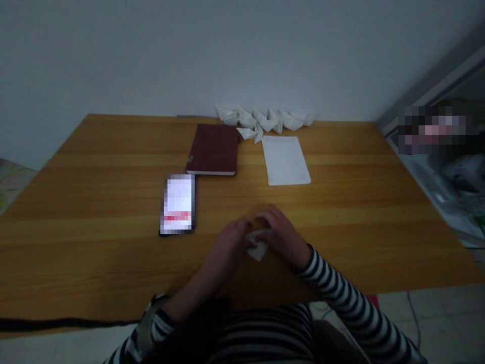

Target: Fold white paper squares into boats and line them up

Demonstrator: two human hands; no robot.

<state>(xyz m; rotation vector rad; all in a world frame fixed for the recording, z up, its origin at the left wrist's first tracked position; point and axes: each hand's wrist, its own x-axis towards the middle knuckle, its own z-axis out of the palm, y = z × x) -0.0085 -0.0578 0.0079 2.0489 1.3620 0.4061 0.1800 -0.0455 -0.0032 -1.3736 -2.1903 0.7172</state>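
Between my two hands is a small folded piece of white paper (258,250), one pointed corner turned toward me, just above or on the wooden table (341,227). My left hand (232,246) pinches its left side with curled fingers. On the right side, my right hand (282,233) grips it, thumb and fingers bent around the edge. My fingers cover the upper part of the paper. Beyond them lies a stack of lined white paper sheets (287,161). Several folded white paper shapes (265,120) with pointed ends stand in a row against the wall.
A dark red notebook (212,150) lies closed left of the sheets. Nearer to me is a phone (177,205) with a lit, blurred screen. A black strap or cable (68,323) runs along the table's front left edge. At the right stands a glass-fronted cabinet or window (447,187).
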